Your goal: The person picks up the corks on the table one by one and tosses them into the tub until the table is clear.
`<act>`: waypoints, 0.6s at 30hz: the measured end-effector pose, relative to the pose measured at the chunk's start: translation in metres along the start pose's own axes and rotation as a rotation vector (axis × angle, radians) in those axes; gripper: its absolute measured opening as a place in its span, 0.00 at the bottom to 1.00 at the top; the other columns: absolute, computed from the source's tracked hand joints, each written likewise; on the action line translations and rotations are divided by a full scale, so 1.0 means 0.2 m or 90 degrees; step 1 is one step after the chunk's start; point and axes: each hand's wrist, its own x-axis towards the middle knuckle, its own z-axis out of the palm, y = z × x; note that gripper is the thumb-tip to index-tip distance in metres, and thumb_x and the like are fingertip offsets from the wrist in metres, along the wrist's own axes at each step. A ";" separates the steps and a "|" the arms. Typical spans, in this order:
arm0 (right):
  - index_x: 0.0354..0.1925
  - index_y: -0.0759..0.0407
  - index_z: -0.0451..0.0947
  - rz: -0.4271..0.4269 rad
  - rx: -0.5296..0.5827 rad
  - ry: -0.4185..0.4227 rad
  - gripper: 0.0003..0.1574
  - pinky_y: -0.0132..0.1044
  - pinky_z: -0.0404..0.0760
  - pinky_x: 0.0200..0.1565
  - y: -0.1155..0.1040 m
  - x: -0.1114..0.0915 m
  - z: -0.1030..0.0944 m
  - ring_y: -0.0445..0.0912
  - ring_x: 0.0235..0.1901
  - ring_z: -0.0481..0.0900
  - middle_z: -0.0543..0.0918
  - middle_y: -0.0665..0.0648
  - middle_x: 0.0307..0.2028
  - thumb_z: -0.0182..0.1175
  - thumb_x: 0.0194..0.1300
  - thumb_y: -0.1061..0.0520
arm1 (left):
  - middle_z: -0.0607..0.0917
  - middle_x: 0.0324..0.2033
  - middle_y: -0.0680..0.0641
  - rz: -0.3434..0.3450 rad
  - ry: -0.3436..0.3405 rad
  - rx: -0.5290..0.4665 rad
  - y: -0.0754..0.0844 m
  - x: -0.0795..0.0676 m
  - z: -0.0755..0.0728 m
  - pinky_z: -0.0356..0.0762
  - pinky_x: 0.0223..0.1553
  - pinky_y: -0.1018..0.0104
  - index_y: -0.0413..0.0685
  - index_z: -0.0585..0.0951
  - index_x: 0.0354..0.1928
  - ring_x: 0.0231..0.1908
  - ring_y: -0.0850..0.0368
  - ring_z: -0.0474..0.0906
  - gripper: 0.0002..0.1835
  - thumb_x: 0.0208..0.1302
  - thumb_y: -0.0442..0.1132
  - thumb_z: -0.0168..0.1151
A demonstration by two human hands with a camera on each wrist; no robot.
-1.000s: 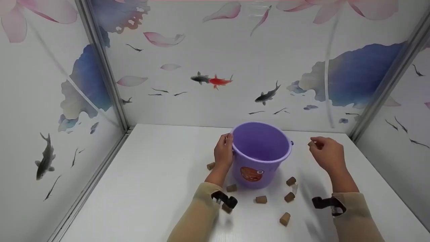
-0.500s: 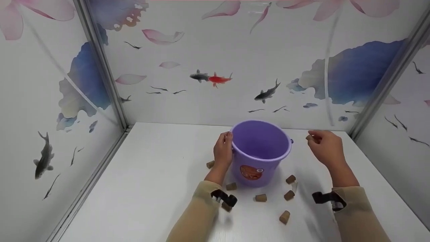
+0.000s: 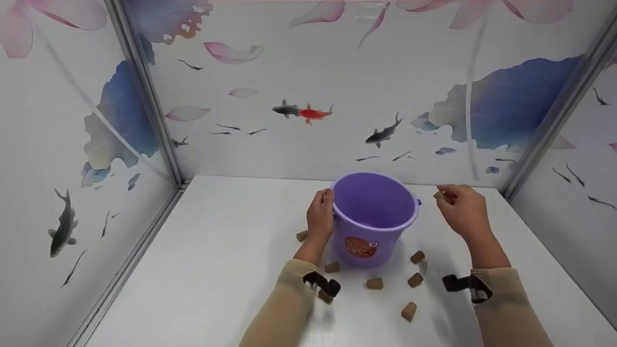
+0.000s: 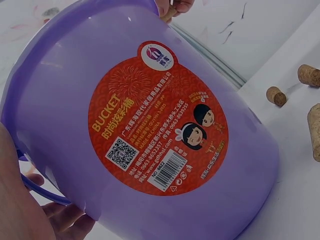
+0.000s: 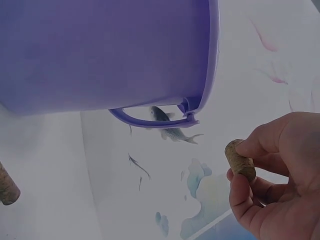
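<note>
One cork (image 5: pixel 240 161) pinched in the right hand (image 3: pixel 463 212), caught between thumb and bent fingertips, tilted, with one end peeking out past the thumb. Holds it up above the table (image 3: pixel 217 250), just to the right of the bucket (image 3: pixel 388 246), near the rim (image 5: pixel 215 45) but apart from it.

With the left hand (image 3: pixel 320 217), grips the bucket by its left side, with fingertips up at the rim and, in the left wrist view, with the handle (image 4: pixel 45 193) passing close by the curled fingers. Has the bucket upright on the table, mouth up, to the right of those fingers, with a red label (image 3: pixel 360 247) lower down and rightward of them.

Also has seven loose corks (image 3: pixel 375 283) on the table, all lower than the right fingertips and to their left. Among these, has one just left of the left wrist, another near the bucket's base on the person's side of the left fingers, and a third partly hidden behind the black device (image 3: pixel 329 287) on that wrist. Further right, but still left of the right fingers, has two lying near each other and one closer to the person. Beyond both sets of fingers, faces a wall (image 3: pixel 241 159) printed with fish and petals.
</note>
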 end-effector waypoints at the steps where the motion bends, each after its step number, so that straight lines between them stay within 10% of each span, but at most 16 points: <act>1: 0.60 0.68 0.84 -0.001 0.000 0.000 0.21 0.56 0.82 0.49 -0.01 0.00 0.00 0.61 0.45 0.84 0.85 0.69 0.44 0.59 0.77 0.58 | 0.85 0.63 0.43 0.000 -0.001 -0.001 0.00 0.00 0.00 0.78 0.65 0.45 0.50 0.82 0.63 0.67 0.44 0.79 0.25 0.83 0.57 0.47; 18: 0.61 0.69 0.83 -0.040 -0.013 -0.009 0.21 0.61 0.85 0.49 -0.12 0.04 0.05 0.65 0.46 0.86 0.84 0.69 0.43 0.59 0.77 0.59 | 0.85 0.65 0.43 -0.006 -0.002 0.008 0.00 0.01 0.00 0.76 0.69 0.43 0.50 0.82 0.64 0.69 0.43 0.78 0.25 0.82 0.58 0.47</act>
